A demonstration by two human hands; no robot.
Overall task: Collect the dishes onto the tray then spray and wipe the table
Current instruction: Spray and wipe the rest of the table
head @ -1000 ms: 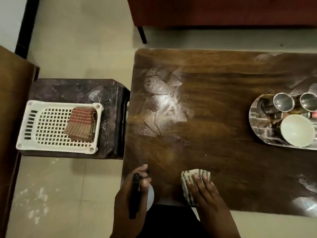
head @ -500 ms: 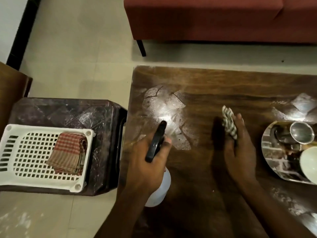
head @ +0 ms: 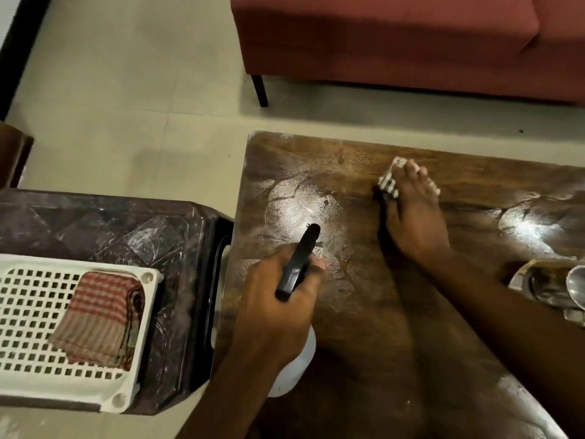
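Right hand [head: 414, 217] has pushed further up the dark brown wooden table [head: 364, 327] since half a second ago, now close to the far edge, palm flat and pressing a small folded striped white-and-grey cloth [head: 388, 182] onto the wood. A second ago this hand and cloth were at the near edge, so one full near-to-far wipe stroke is about done. Left hand [head: 278, 299] has stayed near the table's left side, clenched around a white plastic spray bottle with a black trigger head [head: 299, 258], nozzle aimed at a whitish hazy patch [head: 304, 210] on the wood. Can't tell if the trigger is being squeezed.

Meaning: dishes look already collected. The shiny oval metal tray [head: 519, 280] at the right edge carries a steel cup [head: 574, 288]; the rest of it is cut off. Task is in the spray-and-wipe phase, probably middle of it.

Table surface: glossy, dark grain, streaky. The pale patch left of the cloth is not wiped, another bright one [head: 531, 229] sits right of the hand, and faint smears show at the near right corner. Cloth lies between the two patches, so likely both are left to do.
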